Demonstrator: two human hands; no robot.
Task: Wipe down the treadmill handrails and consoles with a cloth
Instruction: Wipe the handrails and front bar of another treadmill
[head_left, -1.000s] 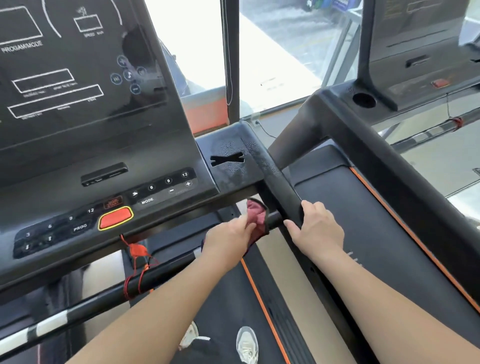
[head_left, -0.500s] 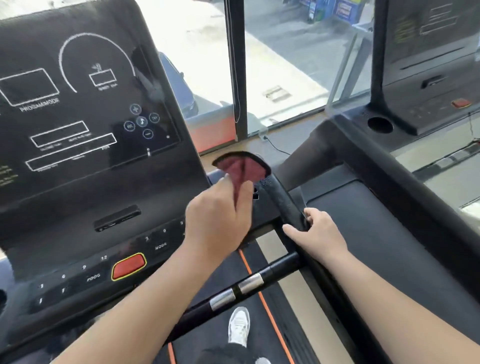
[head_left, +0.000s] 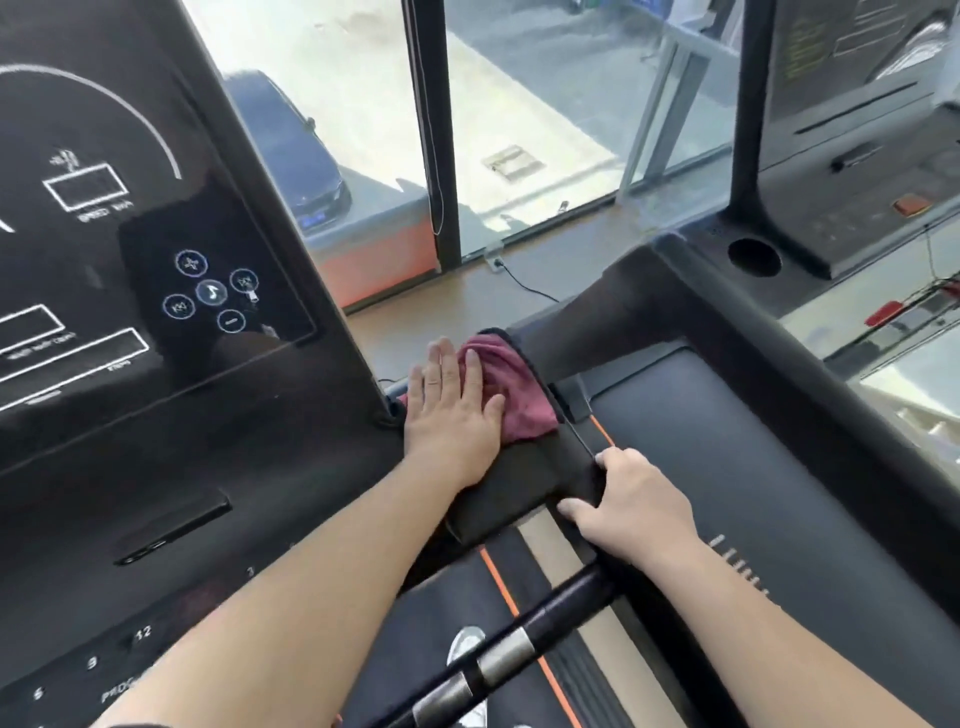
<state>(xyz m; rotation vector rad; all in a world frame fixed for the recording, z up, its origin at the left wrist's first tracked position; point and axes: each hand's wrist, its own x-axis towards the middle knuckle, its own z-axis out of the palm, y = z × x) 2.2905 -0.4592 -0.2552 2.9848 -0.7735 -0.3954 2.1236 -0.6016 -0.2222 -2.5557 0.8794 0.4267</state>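
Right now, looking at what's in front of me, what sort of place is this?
Most likely a gym: a treadmill console straight ahead, a second treadmill right beside it, and big windows looking out on a parked car.

Here's the treadmill's black side shelf (head_left: 519, 483), just right of the console screen (head_left: 130, 260). A maroon cloth (head_left: 524, 400) lies bunched at its far end under the flat left hand (head_left: 452, 415), and the right hand (head_left: 634, 514) grips its near corner.
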